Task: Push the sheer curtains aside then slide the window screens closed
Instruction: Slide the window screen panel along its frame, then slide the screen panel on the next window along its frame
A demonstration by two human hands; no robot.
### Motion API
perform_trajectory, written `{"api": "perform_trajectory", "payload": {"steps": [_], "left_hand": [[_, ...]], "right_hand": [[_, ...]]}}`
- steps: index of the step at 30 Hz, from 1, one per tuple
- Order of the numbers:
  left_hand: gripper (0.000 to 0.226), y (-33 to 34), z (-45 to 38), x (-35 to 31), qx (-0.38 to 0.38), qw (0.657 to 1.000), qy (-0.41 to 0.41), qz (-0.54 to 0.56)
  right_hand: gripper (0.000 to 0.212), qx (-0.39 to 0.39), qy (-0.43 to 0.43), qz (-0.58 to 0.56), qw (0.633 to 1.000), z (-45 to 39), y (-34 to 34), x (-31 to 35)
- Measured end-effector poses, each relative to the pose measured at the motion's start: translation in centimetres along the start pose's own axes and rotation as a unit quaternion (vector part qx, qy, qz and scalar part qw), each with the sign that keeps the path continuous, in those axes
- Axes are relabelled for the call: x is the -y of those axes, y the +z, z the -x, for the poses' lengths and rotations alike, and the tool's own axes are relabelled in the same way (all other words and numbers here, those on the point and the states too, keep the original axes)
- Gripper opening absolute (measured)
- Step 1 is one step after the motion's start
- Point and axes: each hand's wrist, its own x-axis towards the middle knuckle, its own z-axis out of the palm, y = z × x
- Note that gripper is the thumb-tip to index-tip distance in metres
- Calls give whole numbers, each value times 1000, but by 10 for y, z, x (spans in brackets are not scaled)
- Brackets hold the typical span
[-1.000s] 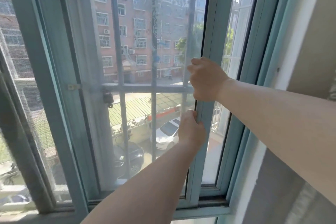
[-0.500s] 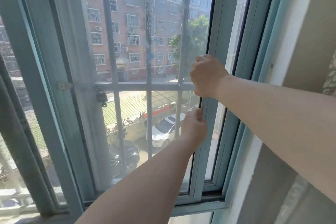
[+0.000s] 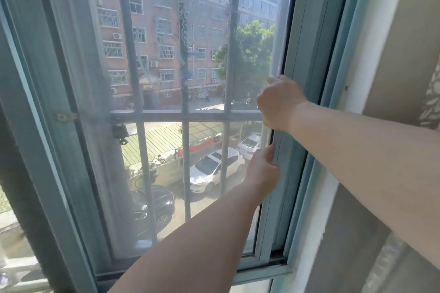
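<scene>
Right hand: right hand [image 3: 279,102], fingers curled round the left edge of the pale blue-green metal sliding screen frame [image 3: 294,154], gripping its vertical stile; knuckles face the camera.
Left hand: left hand [image 3: 262,169], directly below the right-hand grip on the same stile; thumb and fingertips pinch the stile's left edge, arm reaching up from lower left.
Screen frame position: upright, at the right of the opening, its right edge close to the blue-green outer window frame [image 3: 333,93]; a dark gap shows at its foot by the bottom track [image 3: 262,276].
Mesh: grey fine screen mesh [image 3: 204,31] spreads left from both grips across the opening; the view through it is hazy.
Behind mesh: grey metal security bars [image 3: 185,115], 3 uprights and 1 crossbar; the crossbar sits level with the right-hand grip. A dark padlock [image 3: 118,131] hangs at the crossbar's left end, far left of the grips.
Left stile: second blue-green frame upright [image 3: 51,150] with a small metal latch [image 3: 65,116], well left of both hands.
Curtain: patterned sheer fabric edge [image 3: 432,102] at far right, beyond the right forearm; apart from the screen.
Outside: red-brick apartment block [image 3: 152,54], green tree [image 3: 250,59], white car [image 3: 214,169] left of the left-hand grip, black car [image 3: 152,204] lower left.
Writing/brands: none legible; dark marks on the middle bar are too blurred to read.
</scene>
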Motion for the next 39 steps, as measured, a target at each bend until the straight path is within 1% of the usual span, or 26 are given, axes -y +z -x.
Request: {"api": "perform_trajectory", "payload": {"steps": [3,7,9,12,14,17,19,20,23,27,30,32,36,39], "left_hand": [[58,3,-1,0,3,1000,7,-1],[60,2,1,-2,15,1000,20,-19],[57,0,2,-4,17,999,25,-28],[49,-5,4,-5,7,999,22,-28],[43,-13,7,-4,-14,999,19,-23],[47,-31,11,0,-46,998,16,-25],[45,-47,16,1,-74,997,23,-24],[44,-58,20,1,-91,995,26,-29],[38,-91,34,-2,-156,985,37,-69],[27,-140,60,-3,-236,964,44,-115],[26,-174,83,-2,-290,945,46,-145],[26,-192,98,-2,-313,936,47,-156],[25,-232,137,-1,-379,904,34,-195],[23,-259,168,0,-422,875,25,-236]], "right_hand": [[28,-1,6,7,1000,0,3,-1],[32,1,-2,36,999,3,1,-2],[28,3,-2,33,999,3,0,-1],[28,7,5,14,1000,3,-5,3],[28,3,6,-6,1000,3,-10,7],[34,-15,0,-37,999,3,-17,18],[35,-33,0,-73,997,3,-22,29],[32,-44,1,-97,994,1,-26,37],[9,-73,14,-172,982,-4,-36,60],[16,-143,23,-257,956,-16,-49,95],[14,-205,28,-313,927,-21,-68,123],[16,-224,15,-361,905,-23,-82,141],[15,-257,-17,-477,840,-26,-114,183],[13,-276,-41,-528,802,-26,-136,210]]}}
